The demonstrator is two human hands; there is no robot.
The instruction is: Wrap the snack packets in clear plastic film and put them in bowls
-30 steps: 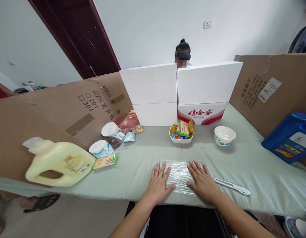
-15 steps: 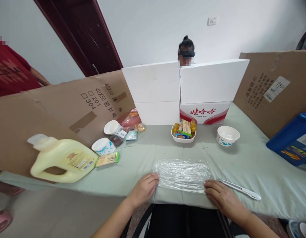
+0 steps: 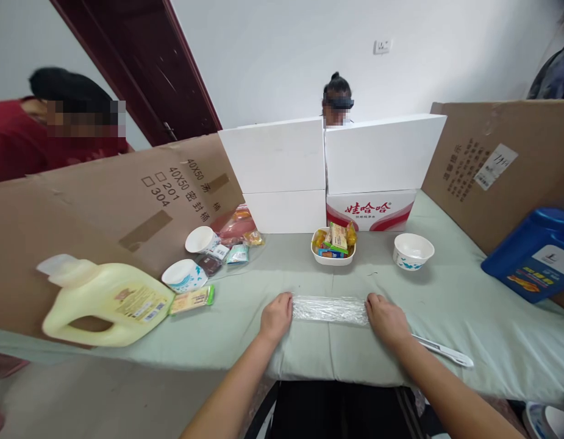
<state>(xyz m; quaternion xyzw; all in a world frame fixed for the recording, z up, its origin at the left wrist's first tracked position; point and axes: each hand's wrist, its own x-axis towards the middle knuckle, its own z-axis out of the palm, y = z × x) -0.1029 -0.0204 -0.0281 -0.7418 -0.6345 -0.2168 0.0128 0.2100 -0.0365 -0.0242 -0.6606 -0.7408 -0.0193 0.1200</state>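
A strip of clear plastic wrap (image 3: 330, 310), folded narrow and crinkled, lies across the cloth in front of me. My left hand (image 3: 277, 317) pinches its left end with closed fingers. At the opposite end, my right hand (image 3: 386, 317) is closed on the right edge. A white utility knife (image 3: 446, 352) rests on the cloth just right of my right wrist, its tip partly behind the forearm. Beyond the wrap stands a white square bowl (image 3: 333, 259) filled with wrapped snacks (image 3: 339, 238). To its right is a white paper bowl (image 3: 413, 252) with a blue pattern.
A pale yellow jug (image 3: 126, 292) lies at the left beside a snack packet (image 3: 192, 300), tipped paper bowls (image 3: 185, 275) and small packets (image 3: 238, 254). A blue jug (image 3: 533, 256) leans at the right. White boxes (image 3: 282, 158) and cardboard (image 3: 487, 164) wall the table; people are behind.
The plastic wrap has gone from a wider sheet to a narrower strip, its near edge now farther from me. Both hands moved forward and closed on its ends. A person at left bent down.
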